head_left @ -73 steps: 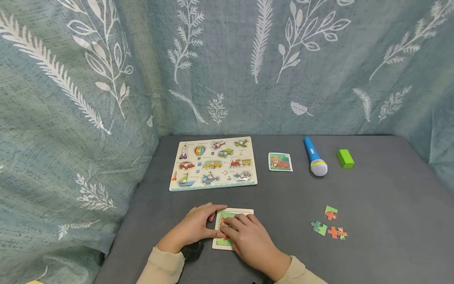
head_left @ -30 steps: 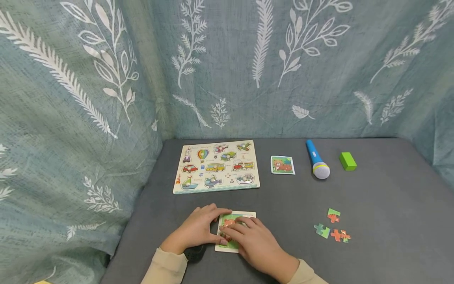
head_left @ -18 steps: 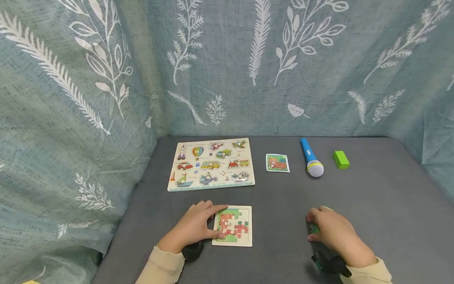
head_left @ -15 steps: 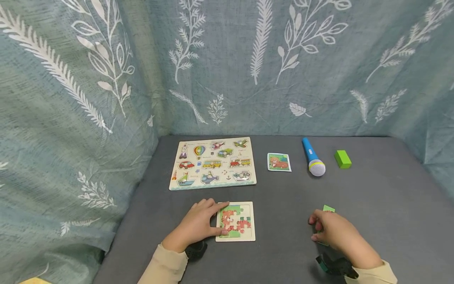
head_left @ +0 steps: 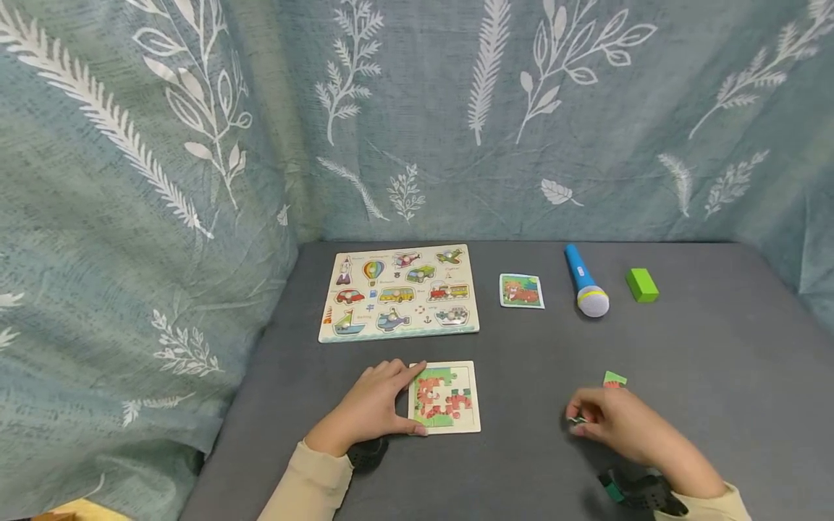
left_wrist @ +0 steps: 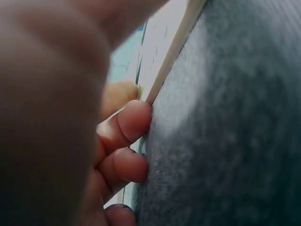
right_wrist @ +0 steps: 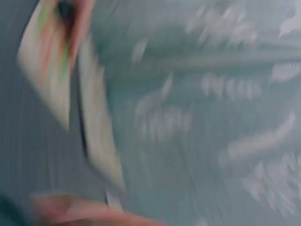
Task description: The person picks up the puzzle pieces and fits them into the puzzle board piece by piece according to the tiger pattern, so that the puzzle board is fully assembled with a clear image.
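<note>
A small square jigsaw puzzle [head_left: 464, 425] in a pale wooden frame lies on the table, its tiger picture partly filled in. My left hand [head_left: 368, 405] holds the frame by its left side, index finger at the upper edge and thumb at the lower left. The left wrist view shows curled fingers [left_wrist: 134, 122] against the frame's edge [left_wrist: 171, 54]. To the right, my right hand [head_left: 619, 423] pinches a small jigsaw piece [head_left: 577, 420] between thumb and forefinger. Another green and orange piece [head_left: 615, 378] lies just beyond that hand. The right wrist view is blurred.
Behind the left hand lies a wooden vehicle peg puzzle [head_left: 399, 293]. Right of it are a tiger picture card [head_left: 521, 291], a blue toy microphone [head_left: 586, 284] and a green block [head_left: 642, 285]. A leaf-patterned curtain [head_left: 443, 181] stands at the back and left.
My right hand has left the small puzzle, moved right to the loose pieces and picked one up. The left hand stays at the frame, which has shifted slightly.
</note>
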### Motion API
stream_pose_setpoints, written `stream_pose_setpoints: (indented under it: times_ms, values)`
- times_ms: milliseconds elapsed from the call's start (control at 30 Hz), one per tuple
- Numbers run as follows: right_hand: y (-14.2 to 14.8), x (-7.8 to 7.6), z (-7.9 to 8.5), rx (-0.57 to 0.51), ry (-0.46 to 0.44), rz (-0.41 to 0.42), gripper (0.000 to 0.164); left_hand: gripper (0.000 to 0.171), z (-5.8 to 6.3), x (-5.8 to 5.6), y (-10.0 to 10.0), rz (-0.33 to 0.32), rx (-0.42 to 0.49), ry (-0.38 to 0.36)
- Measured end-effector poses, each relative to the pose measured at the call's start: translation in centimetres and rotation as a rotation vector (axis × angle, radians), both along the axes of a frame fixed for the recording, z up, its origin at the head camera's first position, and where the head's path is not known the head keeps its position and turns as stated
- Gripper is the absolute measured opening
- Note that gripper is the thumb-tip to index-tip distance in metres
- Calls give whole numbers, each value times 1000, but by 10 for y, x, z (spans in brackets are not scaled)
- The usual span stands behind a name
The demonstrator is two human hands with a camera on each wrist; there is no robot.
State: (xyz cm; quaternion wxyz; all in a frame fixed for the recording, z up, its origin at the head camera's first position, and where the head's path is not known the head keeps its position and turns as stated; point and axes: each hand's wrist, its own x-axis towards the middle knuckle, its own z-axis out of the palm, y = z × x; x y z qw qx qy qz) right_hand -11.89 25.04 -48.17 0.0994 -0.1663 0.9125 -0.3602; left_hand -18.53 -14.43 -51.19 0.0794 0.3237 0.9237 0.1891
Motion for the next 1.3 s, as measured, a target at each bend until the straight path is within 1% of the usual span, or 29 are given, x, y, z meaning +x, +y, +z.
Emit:
stream_pose_setpoints:
  times_ms: [33,100,167,233,267,333,400,500,600,733,833,900,967,1033,1133,1167,1233,1300]
  values:
    - [-12,-3,2,-81,18,-1,14,104,0,-1,0,1,4,-1]
    - [-40,-10,8,-243,-13,-29,7,104,-1,-1,0,4,16,-6]
    - [-68,-21,10,-383,-63,-63,13,104,-2,-2,1,8,29,-13]
    - [-90,-31,6,-475,-100,-69,20,103,-4,-2,2,10,40,-25]
    - [-99,-36,2,-499,-110,-64,23,103,-5,-2,2,12,43,-29]
    - [-113,-44,-11,-521,-101,-69,28,102,-6,-2,3,15,50,-36]
    - [-124,-49,-24,-515,-78,-94,31,102,-7,-1,3,18,57,-36]
    - [-134,-49,-40,-513,-32,-152,29,101,-6,1,3,22,53,-38]
    - [-141,-47,-49,-516,10,-201,23,102,-5,2,1,22,46,-36]
    - [-146,-46,-52,-480,111,-252,18,102,-3,2,-1,21,36,-24]
    - [-148,-46,-53,-495,167,-288,21,102,-2,1,-2,18,30,-15]
    - [-147,-47,-53,-534,176,-301,25,101,-2,0,-2,15,29,-12]
    - [-146,-47,-55,-544,191,-307,26,101,-1,-1,-2,13,34,-13]
    - [-144,-48,-56,-523,208,-319,24,101,-1,-1,-1,10,40,-18]
    - [-143,-49,-58,-494,225,-338,15,101,-1,-1,-1,6,47,-21]
    - [-142,-49,-58,-491,223,-341,15,101,-2,-1,-1,5,49,-22]
    - [-142,-50,-59,-512,207,-335,21,100,-3,0,-1,4,50,-25]
    - [-142,-50,-59,-547,190,-305,25,100,-3,0,-1,5,51,-30]
